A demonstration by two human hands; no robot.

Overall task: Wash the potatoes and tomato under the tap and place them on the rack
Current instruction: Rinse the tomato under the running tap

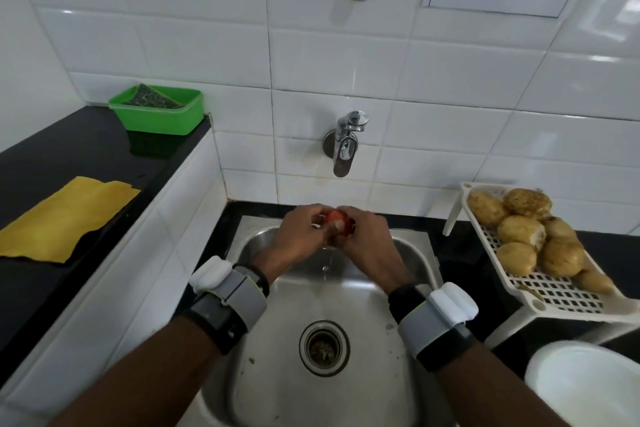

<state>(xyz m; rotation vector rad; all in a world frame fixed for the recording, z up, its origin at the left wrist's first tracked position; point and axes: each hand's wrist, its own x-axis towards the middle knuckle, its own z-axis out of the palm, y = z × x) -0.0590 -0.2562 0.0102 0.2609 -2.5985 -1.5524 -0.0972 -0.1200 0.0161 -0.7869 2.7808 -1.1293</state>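
Yellow cloth (65, 218) on left desk (52, 156), green tub (157, 111) far behind. Left hand (299, 236) and right hand (367, 239) together, cupping tomato (335, 217) between them, under tap (346, 142), over sink (325, 305). Potatoes (533, 236) piled on white rack (554, 291), right.

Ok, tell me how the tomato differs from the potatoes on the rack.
The tomato is red; the potatoes are tan-brown. The tomato is held between the left hand and right hand under the tap; the potatoes lie piled on the white rack. One tomato, several potatoes. Both are roundish.
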